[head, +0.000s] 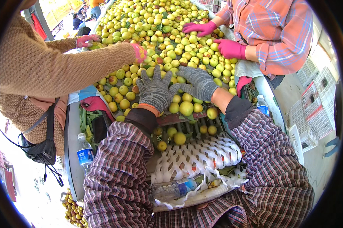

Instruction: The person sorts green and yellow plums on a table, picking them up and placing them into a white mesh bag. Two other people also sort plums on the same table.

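Note:
My left hand (155, 89), in a grey knitted glove, lies with fingers spread on small yellow-green fruits (186, 108) heaped on a sorting table. Beside it my right hand (198, 82), in a matching glove, rests palm down over the fruits, its fingers pointing left. The thumbs are close together. Neither hand appears closed on a fruit, though their undersides are hidden. Below the red front edge (182, 118) a few fruits lie on dark bars. White foam netting (198, 156) covers part of the lower tray.
A person in brown knit (74, 68) reaches in from the left; a person in a plaid shirt (274, 31) works at the right. Plastic bottles (85, 154) stand at both sides, and another bottle (174, 189) lies below the netting. Crates (317, 105) stand at right.

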`<state>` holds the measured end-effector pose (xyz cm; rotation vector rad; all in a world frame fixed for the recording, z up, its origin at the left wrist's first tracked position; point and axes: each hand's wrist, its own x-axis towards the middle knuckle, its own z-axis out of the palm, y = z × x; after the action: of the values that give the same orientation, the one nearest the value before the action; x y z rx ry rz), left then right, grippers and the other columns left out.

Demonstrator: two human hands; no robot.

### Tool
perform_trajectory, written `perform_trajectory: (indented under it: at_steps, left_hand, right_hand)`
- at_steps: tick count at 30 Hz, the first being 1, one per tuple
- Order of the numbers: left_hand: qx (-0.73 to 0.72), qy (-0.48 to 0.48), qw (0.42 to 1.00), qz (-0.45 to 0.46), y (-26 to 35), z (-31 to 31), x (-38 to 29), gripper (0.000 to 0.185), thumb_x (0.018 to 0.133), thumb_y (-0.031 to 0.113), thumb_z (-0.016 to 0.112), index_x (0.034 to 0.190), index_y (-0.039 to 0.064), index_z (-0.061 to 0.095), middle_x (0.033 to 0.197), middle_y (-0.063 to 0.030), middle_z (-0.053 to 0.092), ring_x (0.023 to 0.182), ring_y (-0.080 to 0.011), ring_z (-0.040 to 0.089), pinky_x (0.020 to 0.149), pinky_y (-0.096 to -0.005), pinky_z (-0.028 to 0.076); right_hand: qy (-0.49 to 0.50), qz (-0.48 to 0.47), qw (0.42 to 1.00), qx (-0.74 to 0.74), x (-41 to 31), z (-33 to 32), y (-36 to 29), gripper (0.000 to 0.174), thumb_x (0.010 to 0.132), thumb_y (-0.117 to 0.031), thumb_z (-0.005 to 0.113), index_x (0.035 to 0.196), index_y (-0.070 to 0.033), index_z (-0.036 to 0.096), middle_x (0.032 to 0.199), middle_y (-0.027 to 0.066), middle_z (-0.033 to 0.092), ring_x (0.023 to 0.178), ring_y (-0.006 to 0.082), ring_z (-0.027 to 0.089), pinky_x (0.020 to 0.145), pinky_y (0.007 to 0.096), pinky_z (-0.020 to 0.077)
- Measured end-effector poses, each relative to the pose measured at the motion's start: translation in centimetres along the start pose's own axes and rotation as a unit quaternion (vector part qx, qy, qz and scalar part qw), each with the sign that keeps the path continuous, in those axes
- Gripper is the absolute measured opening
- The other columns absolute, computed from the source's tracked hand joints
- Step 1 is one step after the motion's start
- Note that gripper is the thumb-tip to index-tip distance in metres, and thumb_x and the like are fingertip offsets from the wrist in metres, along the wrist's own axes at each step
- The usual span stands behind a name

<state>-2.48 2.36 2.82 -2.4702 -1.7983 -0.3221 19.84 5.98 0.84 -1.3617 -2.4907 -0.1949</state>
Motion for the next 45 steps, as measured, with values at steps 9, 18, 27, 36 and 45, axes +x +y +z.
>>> perform_trajectory:
  at_steps: [9, 18, 27, 36, 45]
  left_hand:
    - [-0.008, -0.054, 0.988, 0.142, 2.5, 0.0, -1.7, 0.072, 0.097, 0.073, 0.048, 0.157, 0.033, 0.049, 0.172, -0.0115, 0.025, 0.153, -0.0539, 0.021, 0.116, -0.0822, 0.008]
    - [-0.13, 0.158, 0.973, 0.102, 1.2, 0.5, 0.1, 0.055, 0.1, 0.052, 0.062, 0.145, 0.02, 0.06, 0.152, -0.0101, 0.057, 0.145, -0.04, 0.044, 0.12, -0.0581, 0.031]
    - [-0.013, -0.061, 0.997, 0.035, 1.1, -0.5, -0.7, 0.081, 0.097, 0.075, 0.048, 0.164, 0.03, 0.035, 0.17, -0.0137, 0.032, 0.156, -0.0441, 0.024, 0.122, -0.0723, 0.014]
    - [-0.085, -0.049, 0.969, 0.225, 1.9, 1.2, -1.1, 0.059, 0.101, 0.057, 0.057, 0.147, 0.02, 0.06, 0.156, -0.0147, 0.051, 0.148, -0.039, 0.042, 0.122, -0.0606, 0.029]
    - [-0.022, 0.102, 0.994, 0.041, -1.0, 1.1, 0.8, 0.056, 0.102, 0.053, 0.058, 0.144, 0.016, 0.062, 0.157, -0.0122, 0.052, 0.146, -0.0407, 0.044, 0.12, -0.0547, 0.033]
  right_hand:
    - [0.184, 0.129, 0.974, -0.039, 4.5, 0.9, 1.2, 0.048, 0.102, -0.048, 0.059, 0.126, -0.009, 0.073, 0.13, 0.0162, 0.07, 0.124, 0.0329, 0.064, 0.108, 0.0452, 0.048]
    - [-0.118, 0.146, 0.982, -0.037, 8.6, -1.0, -1.9, 0.08, 0.098, -0.066, 0.052, 0.165, -0.025, 0.034, 0.174, 0.0139, 0.021, 0.159, 0.0363, 0.024, 0.125, 0.064, 0.0187]
    - [-0.103, 0.022, 0.989, -0.1, -0.9, -1.6, -3.0, 0.071, 0.097, -0.049, 0.062, 0.158, -0.016, 0.045, 0.164, 0.0163, 0.041, 0.155, 0.0342, 0.034, 0.126, 0.0449, 0.0278]
    - [0.014, 0.199, 0.977, -0.079, -0.6, -2.6, 2.4, 0.064, 0.105, -0.054, 0.05, 0.153, -0.012, 0.05, 0.155, 0.0149, 0.052, 0.147, 0.0347, 0.044, 0.122, 0.0517, 0.0298]
    - [-0.041, -0.026, 0.999, 0.017, -0.3, -1.7, -1.1, 0.07, 0.098, -0.059, 0.058, 0.153, -0.015, 0.051, 0.157, 0.015, 0.049, 0.147, 0.0363, 0.044, 0.123, 0.0491, 0.0318]
